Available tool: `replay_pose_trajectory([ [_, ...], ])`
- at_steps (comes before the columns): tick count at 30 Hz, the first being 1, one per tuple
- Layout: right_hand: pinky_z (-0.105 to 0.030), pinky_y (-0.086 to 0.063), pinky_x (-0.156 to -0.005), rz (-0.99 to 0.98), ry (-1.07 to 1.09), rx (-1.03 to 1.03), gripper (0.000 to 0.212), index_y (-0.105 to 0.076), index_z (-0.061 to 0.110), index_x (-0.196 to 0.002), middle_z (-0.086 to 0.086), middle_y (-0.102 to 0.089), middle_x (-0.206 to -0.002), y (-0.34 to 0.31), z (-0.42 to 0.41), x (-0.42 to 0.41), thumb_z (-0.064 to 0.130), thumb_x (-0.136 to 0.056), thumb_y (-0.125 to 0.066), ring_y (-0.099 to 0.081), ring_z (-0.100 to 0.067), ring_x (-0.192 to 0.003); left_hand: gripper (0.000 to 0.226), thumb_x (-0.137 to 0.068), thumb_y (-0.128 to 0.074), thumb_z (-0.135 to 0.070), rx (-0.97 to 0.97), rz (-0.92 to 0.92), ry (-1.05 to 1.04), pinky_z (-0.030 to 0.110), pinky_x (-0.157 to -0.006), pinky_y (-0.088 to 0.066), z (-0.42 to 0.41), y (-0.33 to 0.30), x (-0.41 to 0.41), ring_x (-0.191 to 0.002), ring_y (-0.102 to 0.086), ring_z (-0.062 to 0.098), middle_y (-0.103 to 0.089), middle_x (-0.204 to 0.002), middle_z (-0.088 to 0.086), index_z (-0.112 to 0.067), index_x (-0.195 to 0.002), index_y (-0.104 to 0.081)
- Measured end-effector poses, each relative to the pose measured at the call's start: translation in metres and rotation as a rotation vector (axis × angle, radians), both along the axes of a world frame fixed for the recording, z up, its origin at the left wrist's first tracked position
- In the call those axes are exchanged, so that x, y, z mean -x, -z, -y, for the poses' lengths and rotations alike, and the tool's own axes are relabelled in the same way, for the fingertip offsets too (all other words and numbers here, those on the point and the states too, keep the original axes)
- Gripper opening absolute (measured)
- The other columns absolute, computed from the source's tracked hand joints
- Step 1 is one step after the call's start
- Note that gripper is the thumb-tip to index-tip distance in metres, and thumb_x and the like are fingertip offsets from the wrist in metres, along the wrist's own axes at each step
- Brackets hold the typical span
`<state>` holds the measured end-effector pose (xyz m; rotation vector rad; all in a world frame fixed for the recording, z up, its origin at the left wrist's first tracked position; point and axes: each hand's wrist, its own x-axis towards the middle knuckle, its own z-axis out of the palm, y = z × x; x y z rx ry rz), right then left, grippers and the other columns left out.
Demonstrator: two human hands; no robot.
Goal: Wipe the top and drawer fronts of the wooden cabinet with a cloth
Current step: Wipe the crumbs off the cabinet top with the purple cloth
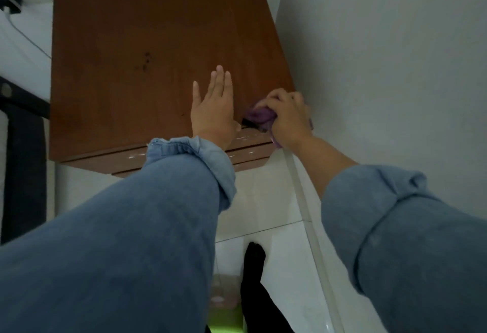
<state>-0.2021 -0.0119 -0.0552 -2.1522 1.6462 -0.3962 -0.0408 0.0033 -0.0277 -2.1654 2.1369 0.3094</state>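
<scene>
White wall beside wooden cabinet (147,69). Right hand (288,116) fingers bunched around purple cloth (259,115) at top's front corner; left hand (213,111) flat, fingers straight. Drawer fronts probably remain.

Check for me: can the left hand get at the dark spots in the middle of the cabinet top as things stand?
Probably yes. The left hand lies flat and open on the cabinet top, and the dark spots sit just ahead and to its left over bare wood. But the cloth is in the right hand.
</scene>
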Motion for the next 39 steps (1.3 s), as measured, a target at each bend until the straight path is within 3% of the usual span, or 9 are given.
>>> replay_pose_trajectory([
  [3, -0.045, -0.04, -0.09, 0.022, 0.002, -0.053, 0.044, -0.069, 0.032, -0.097, 0.011, -0.056, -0.11, -0.001, -0.013, 0.008, -0.001, -0.071, -0.057, -0.041, -0.027, -0.103, 0.099, -0.087, -0.064, -0.035, 0.021, 0.006, -0.06, 0.043, -0.119, 0.003, -0.013, 0.001, 0.001, -0.148, 0.007, 0.019, 0.011, -0.16, 0.008, -0.007, -0.151, 0.006],
  [6, -0.037, -0.04, -0.092, 0.051, 0.074, -0.116, 0.044, -0.069, 0.032, -0.095, 0.016, -0.055, -0.105, -0.01, -0.025, 0.013, -0.004, -0.073, -0.056, -0.041, -0.024, -0.103, 0.094, -0.09, -0.061, -0.035, 0.011, -0.023, -0.097, 0.042, -0.119, 0.001, -0.034, 0.003, -0.004, -0.148, 0.007, 0.019, 0.01, -0.16, 0.008, -0.007, -0.151, 0.006],
  [11, -0.044, -0.04, -0.095, -0.041, 0.182, -0.147, 0.046, -0.064, 0.033, -0.106, 0.005, -0.049, -0.124, -0.021, -0.044, 0.024, -0.001, -0.076, -0.054, -0.043, -0.028, -0.113, 0.087, -0.093, -0.056, -0.036, 0.045, -0.058, -0.219, 0.04, -0.119, 0.0, -0.072, 0.008, -0.044, -0.148, 0.001, 0.019, 0.004, -0.161, 0.006, -0.008, -0.151, 0.002],
  [18, -0.047, -0.041, -0.1, 0.005, 0.379, -0.217, 0.049, -0.056, 0.024, -0.113, -0.008, -0.032, -0.135, -0.017, -0.052, 0.019, -0.002, -0.073, -0.059, -0.051, -0.033, -0.113, 0.057, -0.087, -0.065, -0.022, 0.301, -0.25, -0.538, 0.039, -0.107, -0.029, -0.12, 0.023, -0.099, -0.13, -0.042, 0.027, -0.045, -0.139, 0.01, -0.007, -0.136, -0.04],
  [25, -0.05, -0.04, -0.1, -0.012, 0.449, -0.198, 0.048, -0.05, 0.019, -0.118, -0.014, -0.032, -0.135, -0.007, -0.06, -0.009, 0.002, -0.075, -0.065, -0.051, -0.038, -0.111, 0.056, -0.089, -0.062, -0.026, 0.276, -0.223, -0.609, 0.039, -0.102, -0.032, -0.157, 0.045, -0.155, -0.127, -0.042, 0.029, -0.043, -0.138, 0.012, -0.005, -0.136, -0.039],
  [30, -0.039, -0.043, -0.094, 0.122, 0.411, -0.019, 0.054, -0.056, 0.013, -0.118, -0.015, -0.049, -0.127, -0.004, -0.065, -0.042, 0.006, -0.065, -0.047, -0.052, -0.034, -0.111, 0.064, -0.088, -0.064, -0.027, 0.312, -0.286, -0.752, 0.043, -0.104, -0.035, -0.169, 0.057, -0.188, -0.129, -0.04, 0.03, -0.04, -0.14, 0.014, -0.003, -0.139, -0.033],
  [33, -0.035, -0.039, -0.1, 0.182, 0.415, 0.008, 0.054, -0.054, 0.012, -0.125, -0.017, -0.047, -0.131, -0.002, -0.059, -0.068, -0.003, -0.074, -0.045, -0.049, -0.033, -0.116, 0.073, -0.09, -0.062, -0.028, 0.305, -0.41, -0.861, 0.041, -0.109, -0.029, -0.168, 0.062, -0.203, -0.137, -0.031, 0.03, -0.029, -0.149, 0.015, -0.002, -0.145, -0.022],
  [36, -0.035, -0.037, -0.1, 0.178, 0.419, -0.011, 0.046, -0.052, 0.011, -0.125, -0.017, -0.043, -0.133, 0.005, -0.063, -0.097, -0.002, -0.082, -0.044, -0.046, -0.034, -0.117, 0.072, -0.088, -0.063, -0.02, 0.313, -0.633, -0.889, 0.038, -0.113, -0.026, -0.157, 0.07, -0.219, -0.137, -0.032, 0.029, -0.032, -0.149, 0.016, -0.003, -0.146, -0.024],
  [39, -0.027, -0.043, -0.074, 0.356, 0.5, -0.022, 0.009, -0.05, 0.02, -0.1, -0.012, -0.054, -0.114, 0.007, -0.081, -0.137, 0.017, -0.093, -0.047, -0.056, -0.026, -0.099, 0.061, -0.082, -0.063, -0.016, 0.356, -0.735, -0.871, 0.044, -0.107, -0.039, -0.151, 0.079, -0.23, -0.124, -0.048, 0.026, -0.051, -0.134, 0.012, -0.008, -0.137, -0.04],
])
